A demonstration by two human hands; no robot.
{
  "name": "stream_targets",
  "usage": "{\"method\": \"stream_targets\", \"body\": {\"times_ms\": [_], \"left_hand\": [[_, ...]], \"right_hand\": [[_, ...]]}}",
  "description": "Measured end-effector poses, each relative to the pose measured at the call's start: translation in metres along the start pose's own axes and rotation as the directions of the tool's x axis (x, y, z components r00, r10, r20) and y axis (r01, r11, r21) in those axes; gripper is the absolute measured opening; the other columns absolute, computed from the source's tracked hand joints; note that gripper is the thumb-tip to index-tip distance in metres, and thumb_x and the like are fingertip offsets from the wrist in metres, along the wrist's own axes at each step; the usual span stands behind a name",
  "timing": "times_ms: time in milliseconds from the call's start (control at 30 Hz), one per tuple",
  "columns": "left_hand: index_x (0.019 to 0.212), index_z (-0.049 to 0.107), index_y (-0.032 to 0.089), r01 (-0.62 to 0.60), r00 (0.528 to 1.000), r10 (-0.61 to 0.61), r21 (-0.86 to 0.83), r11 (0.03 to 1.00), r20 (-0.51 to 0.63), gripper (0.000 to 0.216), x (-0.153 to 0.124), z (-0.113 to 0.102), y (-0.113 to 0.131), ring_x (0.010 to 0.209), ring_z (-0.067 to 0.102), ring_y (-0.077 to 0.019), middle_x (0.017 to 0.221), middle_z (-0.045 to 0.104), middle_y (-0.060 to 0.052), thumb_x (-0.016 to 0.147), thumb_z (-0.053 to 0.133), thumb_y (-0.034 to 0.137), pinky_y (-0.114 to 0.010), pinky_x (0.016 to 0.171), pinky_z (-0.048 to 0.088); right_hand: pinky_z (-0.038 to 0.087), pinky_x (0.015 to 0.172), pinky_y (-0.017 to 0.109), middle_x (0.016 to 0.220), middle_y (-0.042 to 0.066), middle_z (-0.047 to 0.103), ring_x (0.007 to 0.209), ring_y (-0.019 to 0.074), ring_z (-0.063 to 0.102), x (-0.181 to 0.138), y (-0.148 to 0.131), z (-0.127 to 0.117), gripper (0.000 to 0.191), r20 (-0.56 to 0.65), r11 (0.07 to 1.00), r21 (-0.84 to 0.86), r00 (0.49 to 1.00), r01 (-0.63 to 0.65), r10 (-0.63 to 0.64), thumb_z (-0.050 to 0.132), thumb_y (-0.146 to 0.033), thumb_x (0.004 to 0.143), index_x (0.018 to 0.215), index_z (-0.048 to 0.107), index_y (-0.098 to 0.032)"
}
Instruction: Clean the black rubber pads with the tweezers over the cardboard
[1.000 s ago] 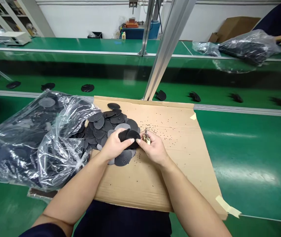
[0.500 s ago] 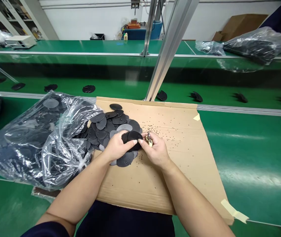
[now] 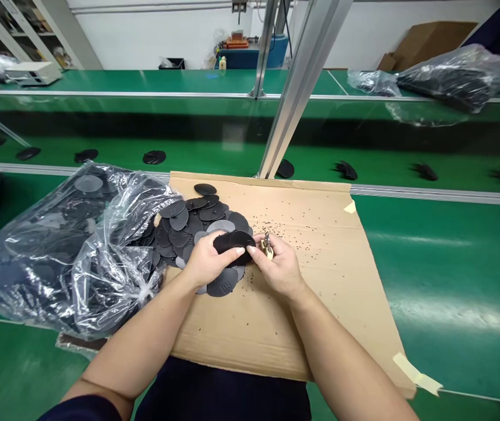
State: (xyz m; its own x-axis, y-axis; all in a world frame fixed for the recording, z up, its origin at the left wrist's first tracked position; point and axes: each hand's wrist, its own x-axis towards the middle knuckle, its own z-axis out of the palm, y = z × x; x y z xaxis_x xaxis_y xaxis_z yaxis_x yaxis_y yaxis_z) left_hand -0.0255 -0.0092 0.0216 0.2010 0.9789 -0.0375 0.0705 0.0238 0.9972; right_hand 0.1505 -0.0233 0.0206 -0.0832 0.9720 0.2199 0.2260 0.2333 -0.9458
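My left hand (image 3: 208,260) is closed around a black oval piece (image 3: 233,241), held just above a heap of black oval pieces (image 3: 190,222) on a cardboard sheet (image 3: 302,292). My right hand (image 3: 276,268) pinches the right edge of the same piece and also grips a small brass-coloured tool (image 3: 268,245) between its fingers. Both hands meet over the near edge of the heap. Tiny dark crumbs are scattered on the cardboard to the right of my hands.
A clear plastic bag (image 3: 69,245) full of black pieces lies left of the heap. Beyond the cardboard a green conveyor belt (image 3: 407,158) carries several single black pieces. A slanted metal post (image 3: 296,93) rises behind. Another filled bag (image 3: 451,79) and a person's arm are far right.
The black piece has been tilted flatter between my hands. Both hands stay in the same spot over the heap.
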Motion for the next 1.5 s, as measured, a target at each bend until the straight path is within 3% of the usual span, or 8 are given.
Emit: {"method": "stream_targets", "body": {"times_ms": [367,567,733,833,933,1067,1333,1500], "left_hand": [[0.085,0.061,0.016,-0.127,0.981,0.104,0.139,0.982,0.163,0.02,-0.001,-0.008,0.01,0.074,0.055,-0.0173,0.079,0.059,-0.003,0.078,0.068,0.033,-0.026,0.069,0.044],[0.083,0.06,0.016,-0.134,0.977,0.113,0.106,0.985,0.182,0.022,-0.002,-0.007,0.008,0.071,0.052,-0.0157,0.076,0.058,-0.002,0.076,0.071,0.033,-0.024,0.064,0.042],[0.085,0.061,0.015,-0.039,0.997,0.037,0.023,0.999,0.06,0.027,0.0,0.001,0.002,0.074,0.056,-0.0163,0.079,0.06,-0.003,0.071,0.077,0.031,-0.025,0.068,0.046],[0.095,0.057,0.015,0.034,0.998,-0.045,-0.232,0.972,-0.042,0.041,0.004,0.004,-0.001,0.079,0.059,-0.0181,0.087,0.062,-0.005,0.067,0.081,0.033,-0.027,0.07,0.049],[0.105,0.051,0.016,0.173,0.985,-0.135,-0.511,0.842,0.111,0.049,0.006,0.003,0.001,0.074,0.06,-0.0166,0.092,0.061,-0.006,0.071,0.079,0.035,-0.026,0.06,0.05],[0.104,0.052,0.014,0.301,0.949,-0.182,-0.571,0.764,0.257,0.044,0.005,-0.001,0.006,0.062,0.054,-0.0104,0.085,0.057,-0.004,0.073,0.078,0.032,-0.019,0.048,0.044],[0.104,0.054,0.014,0.455,0.886,-0.286,-0.578,0.677,0.364,0.047,0.003,0.0,0.005,0.058,0.053,-0.0106,0.077,0.054,-0.002,0.069,0.082,0.029,-0.017,0.043,0.044],[0.106,0.055,0.014,0.423,0.906,-0.284,-0.634,0.648,0.314,0.053,0.006,-0.002,0.007,0.056,0.052,-0.009,0.078,0.055,-0.002,0.063,0.085,0.026,-0.014,0.041,0.042]], "right_hand": [[0.041,0.061,0.023,0.073,0.0,0.055,0.066,0.0124,0.049,0.003,-0.001,-0.005,0.031,0.208,0.994,0.058,0.975,-0.088,0.074,0.061,-0.047,0.085,0.084,0.061,-0.016],[0.04,0.06,0.023,0.069,-0.001,0.052,0.064,0.0127,0.048,0.002,-0.003,-0.008,0.035,0.195,0.996,0.059,0.979,-0.064,0.051,0.066,-0.05,0.079,0.079,0.058,-0.017],[0.038,0.056,0.023,0.064,-0.001,0.051,0.059,0.0113,0.045,0.001,-0.002,-0.003,0.033,0.066,0.996,0.07,0.996,-0.058,0.054,0.067,-0.047,0.08,0.073,0.056,-0.016],[0.044,0.062,0.025,0.075,0.001,0.058,0.067,0.0132,0.053,-0.002,-0.003,0.002,0.028,0.037,0.994,0.114,0.999,-0.004,0.0,0.064,-0.044,0.084,0.091,0.063,-0.017],[0.049,0.072,0.03,0.086,0.004,0.062,0.076,0.0157,0.058,-0.005,-0.006,0.004,0.031,0.074,0.983,0.148,0.991,0.104,-0.116,0.062,-0.038,0.087,0.11,0.061,-0.017],[0.05,0.074,0.032,0.084,0.004,0.063,0.075,0.016,0.059,-0.006,-0.006,0.003,0.02,-0.004,0.967,0.018,0.967,0.255,-0.255,0.061,-0.029,0.088,0.105,0.063,-0.018],[0.048,0.071,0.031,0.084,0.004,0.062,0.075,0.0158,0.057,-0.004,-0.006,0.005,0.012,-0.056,0.898,-0.105,0.899,0.428,-0.435,0.054,-0.017,0.089,0.097,0.063,-0.019],[0.047,0.074,0.034,0.087,0.007,0.058,0.08,0.0187,0.055,-0.005,-0.008,0.003,0.018,-0.052,0.894,-0.259,0.919,0.366,-0.392,0.057,-0.025,0.089,0.104,0.058,-0.016]]}}
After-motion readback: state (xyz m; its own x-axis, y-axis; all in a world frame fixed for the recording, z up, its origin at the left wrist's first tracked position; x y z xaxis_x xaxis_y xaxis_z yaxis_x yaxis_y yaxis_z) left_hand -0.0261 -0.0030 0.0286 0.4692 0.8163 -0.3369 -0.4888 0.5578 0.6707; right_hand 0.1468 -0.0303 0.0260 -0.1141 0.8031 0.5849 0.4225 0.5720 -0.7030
